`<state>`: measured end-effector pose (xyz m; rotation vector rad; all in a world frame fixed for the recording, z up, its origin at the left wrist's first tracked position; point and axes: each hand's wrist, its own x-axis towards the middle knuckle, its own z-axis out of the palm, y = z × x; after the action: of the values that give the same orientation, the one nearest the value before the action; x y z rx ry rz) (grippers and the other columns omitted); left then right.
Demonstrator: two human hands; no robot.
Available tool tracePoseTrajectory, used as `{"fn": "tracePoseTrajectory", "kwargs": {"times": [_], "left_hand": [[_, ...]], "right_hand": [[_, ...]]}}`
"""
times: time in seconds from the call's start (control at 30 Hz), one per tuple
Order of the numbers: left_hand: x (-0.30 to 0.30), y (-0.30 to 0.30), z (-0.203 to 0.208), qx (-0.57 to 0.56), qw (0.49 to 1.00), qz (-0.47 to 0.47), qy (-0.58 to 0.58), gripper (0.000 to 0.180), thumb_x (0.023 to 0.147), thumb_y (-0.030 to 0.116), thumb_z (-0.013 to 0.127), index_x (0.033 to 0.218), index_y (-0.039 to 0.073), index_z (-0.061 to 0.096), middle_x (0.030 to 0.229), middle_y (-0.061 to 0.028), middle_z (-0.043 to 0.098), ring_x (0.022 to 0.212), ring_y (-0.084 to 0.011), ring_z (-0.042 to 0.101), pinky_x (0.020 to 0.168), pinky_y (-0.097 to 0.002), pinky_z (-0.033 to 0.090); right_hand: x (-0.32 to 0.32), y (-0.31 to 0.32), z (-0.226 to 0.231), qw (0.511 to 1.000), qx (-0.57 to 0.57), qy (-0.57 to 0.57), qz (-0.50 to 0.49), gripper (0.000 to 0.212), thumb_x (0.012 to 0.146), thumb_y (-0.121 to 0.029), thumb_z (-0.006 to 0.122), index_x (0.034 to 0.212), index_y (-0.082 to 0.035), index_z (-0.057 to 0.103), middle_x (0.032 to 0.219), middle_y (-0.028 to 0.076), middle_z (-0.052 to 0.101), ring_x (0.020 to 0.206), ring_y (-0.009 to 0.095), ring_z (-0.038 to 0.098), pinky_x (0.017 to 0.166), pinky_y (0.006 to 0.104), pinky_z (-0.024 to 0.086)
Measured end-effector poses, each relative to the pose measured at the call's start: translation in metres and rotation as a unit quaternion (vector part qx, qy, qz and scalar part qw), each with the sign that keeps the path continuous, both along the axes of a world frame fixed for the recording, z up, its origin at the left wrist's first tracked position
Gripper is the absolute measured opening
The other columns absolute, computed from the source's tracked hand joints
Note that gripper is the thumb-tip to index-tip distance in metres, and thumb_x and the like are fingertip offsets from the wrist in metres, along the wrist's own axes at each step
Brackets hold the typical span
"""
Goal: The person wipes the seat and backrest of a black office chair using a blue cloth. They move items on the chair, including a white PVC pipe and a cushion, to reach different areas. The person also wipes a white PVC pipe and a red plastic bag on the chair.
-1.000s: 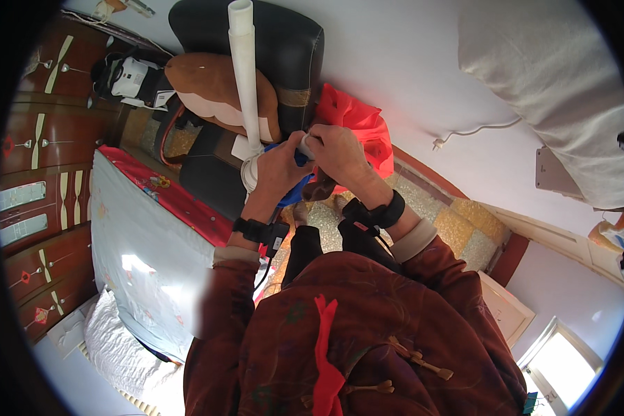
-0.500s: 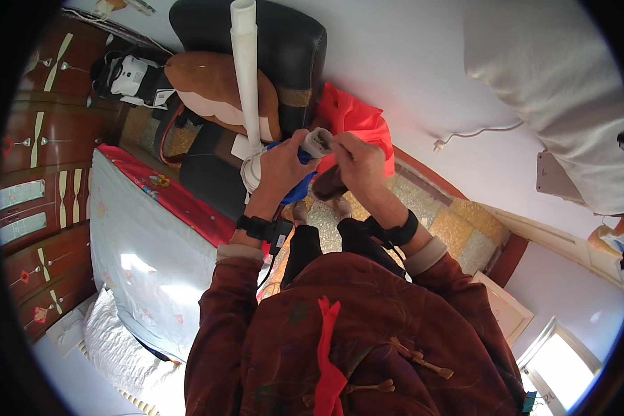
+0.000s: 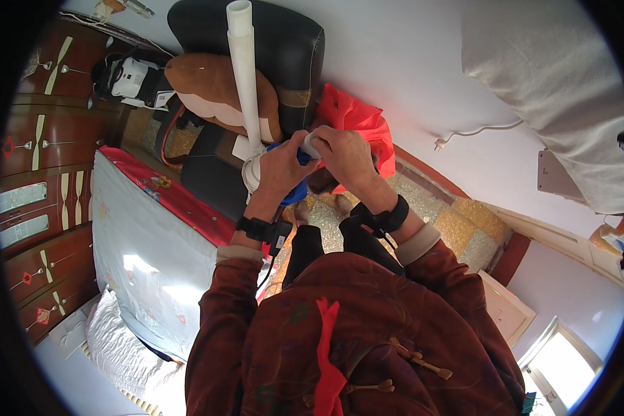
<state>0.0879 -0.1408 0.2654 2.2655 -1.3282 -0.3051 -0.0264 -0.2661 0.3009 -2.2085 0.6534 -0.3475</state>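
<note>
My left hand (image 3: 279,172) is closed around a short white cylindrical part (image 3: 310,145) in front of me. My right hand (image 3: 345,156) is bent over that part's open end, fingers pressed together against it; the fingertips are partly hidden. A blue thing (image 3: 296,191), mostly covered by my left hand, shows just below. Beside that hand a long white tube (image 3: 243,76) rises, leaning toward the black chair, with a round white piece (image 3: 252,173) at its lower end. I cannot tell whether the tube is joined to what I hold.
A black chair (image 3: 301,48) with a brown cushion (image 3: 204,83) stands ahead. Red cloth (image 3: 353,114) lies against the wall at right. A bed with pale cover (image 3: 159,256) is to my left, before brown cabinets (image 3: 59,145). A white plug cord (image 3: 482,132) hangs at right.
My right hand has moved left and turned over the white part, covering its open end, which showed greyish inside before. My left hand has stayed nearly still.
</note>
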Motion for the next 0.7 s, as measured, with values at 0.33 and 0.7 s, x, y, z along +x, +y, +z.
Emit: {"fn": "tracePoseTrajectory", "kwargs": {"times": [0.33,0.7], "left_hand": [[0.001,-0.002,0.0,0.001,1.0,0.005,0.012,0.058,0.075,0.039,0.082,0.125,0.019,0.059,0.089,-0.0123,0.073,0.082,-0.0344,0.071,0.069,-0.0435,0.056],[0.003,-0.007,-0.002,0.022,0.999,0.005,0.03,0.061,0.075,0.044,0.081,0.126,0.018,0.06,0.089,-0.0134,0.074,0.083,-0.0351,0.072,0.074,-0.045,0.057]], "right_hand": [[-0.059,0.004,-0.029,0.971,0.2,-0.123,-0.047,0.009,0.094,-0.011,0.069,0.096,-0.002,0.068,0.068,0.005,0.063,0.06,0.011,0.061,0.056,0.0276,0.048],[-0.247,-0.071,-0.147,0.943,0.037,0.251,-0.216,0.023,0.088,-0.027,0.074,0.083,-0.005,0.069,0.07,0.014,0.064,0.066,0.031,0.064,0.062,0.0425,0.049]]}}
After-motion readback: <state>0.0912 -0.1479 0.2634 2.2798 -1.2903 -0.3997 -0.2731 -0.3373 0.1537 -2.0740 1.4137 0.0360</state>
